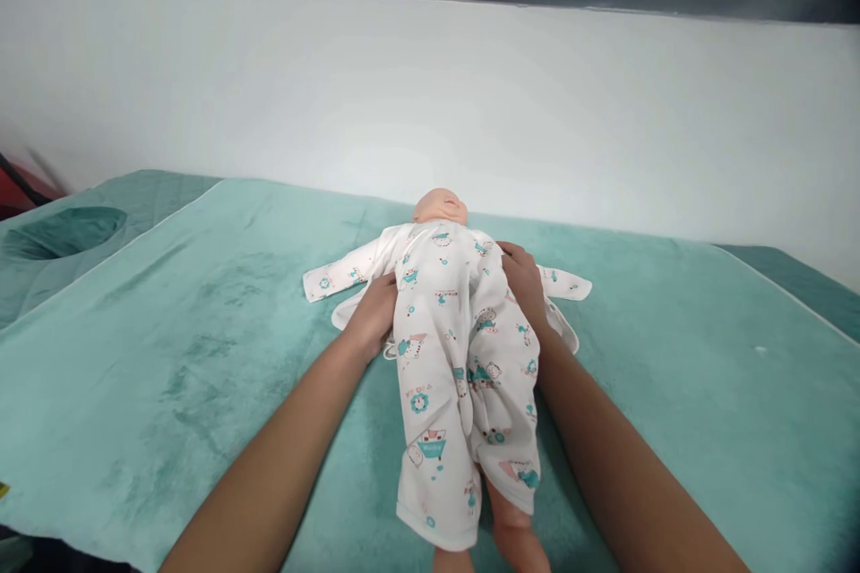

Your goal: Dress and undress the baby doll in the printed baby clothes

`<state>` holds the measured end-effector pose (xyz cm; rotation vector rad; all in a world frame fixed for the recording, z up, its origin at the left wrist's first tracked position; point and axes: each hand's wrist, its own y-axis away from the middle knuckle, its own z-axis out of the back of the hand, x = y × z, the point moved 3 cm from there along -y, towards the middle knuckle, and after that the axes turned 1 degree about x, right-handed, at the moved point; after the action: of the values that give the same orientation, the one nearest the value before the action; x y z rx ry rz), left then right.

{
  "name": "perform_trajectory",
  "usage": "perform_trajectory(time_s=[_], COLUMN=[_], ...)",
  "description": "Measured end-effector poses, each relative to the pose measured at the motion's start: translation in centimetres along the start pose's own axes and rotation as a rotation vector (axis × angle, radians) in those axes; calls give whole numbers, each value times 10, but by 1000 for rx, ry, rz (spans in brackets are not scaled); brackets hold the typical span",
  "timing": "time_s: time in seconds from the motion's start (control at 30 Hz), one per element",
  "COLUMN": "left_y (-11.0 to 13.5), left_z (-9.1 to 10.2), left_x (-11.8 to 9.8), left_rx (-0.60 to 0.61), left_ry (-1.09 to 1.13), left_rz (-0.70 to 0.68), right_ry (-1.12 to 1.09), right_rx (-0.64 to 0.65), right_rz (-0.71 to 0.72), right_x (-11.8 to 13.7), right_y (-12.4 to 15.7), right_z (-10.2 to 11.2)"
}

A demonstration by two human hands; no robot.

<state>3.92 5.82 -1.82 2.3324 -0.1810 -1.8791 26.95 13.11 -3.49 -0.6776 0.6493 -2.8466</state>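
A baby doll (440, 208) lies on its back on a teal towel (202, 331), head away from me, bare feet toward me. White printed trousers (457, 349) cover its legs and waist, over a matching white top whose sleeves spread out sideways. My left hand (373, 313) grips the garment at the doll's waist on the left, fingers curled into the cloth. On the right side of the waist my right hand (524, 282) holds the cloth the same way.
The towel covers a padded teal table with a face hole (64, 231) at the far left. A white wall (430, 107) rises behind the table. Something red (20, 183) shows at the left edge.
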Motion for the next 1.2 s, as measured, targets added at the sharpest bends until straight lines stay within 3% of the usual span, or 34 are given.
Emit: perform_trajectory(time_s=[0.1, 0.2, 0.3, 0.37, 0.47, 0.6, 0.7, 0.77, 1.0, 1.2], left_y=[0, 0, 11, 31, 79, 151, 187, 197, 205, 213], left_z=[5, 9, 16, 21, 29, 33, 27, 23, 13, 10], left_x=[1, -2, -4, -3, 9, 42, 65, 75, 85, 80], left_rx=[0, -40, -195, -287, -320, -161, -31, -39, -62, -179], left_ry=[41, 14, -153, -283, -414, -506, -613, -681, -841, -814], left_rz=[57, -40, -194, -296, -369, -413, -458, -488, -583, -657], right_ry=[-123, -144, -266, -342, -422, -458, -426, -368, -271, -548], right_rx=[-58, -102, -94, -119, -71, 178, 244, 233, 207, 191], right_rz=[-108, 2, 64, 18, -95, -50, 44, 67, 115, 142], right_x=[0, 13, 28, 34, 38, 48, 57, 61, 67, 76], right_y=[10, 41, 90, 126, 178, 227, 241, 243, 241, 252], right_z=[6, 23, 46, 63, 83, 93, 96, 95, 89, 102])
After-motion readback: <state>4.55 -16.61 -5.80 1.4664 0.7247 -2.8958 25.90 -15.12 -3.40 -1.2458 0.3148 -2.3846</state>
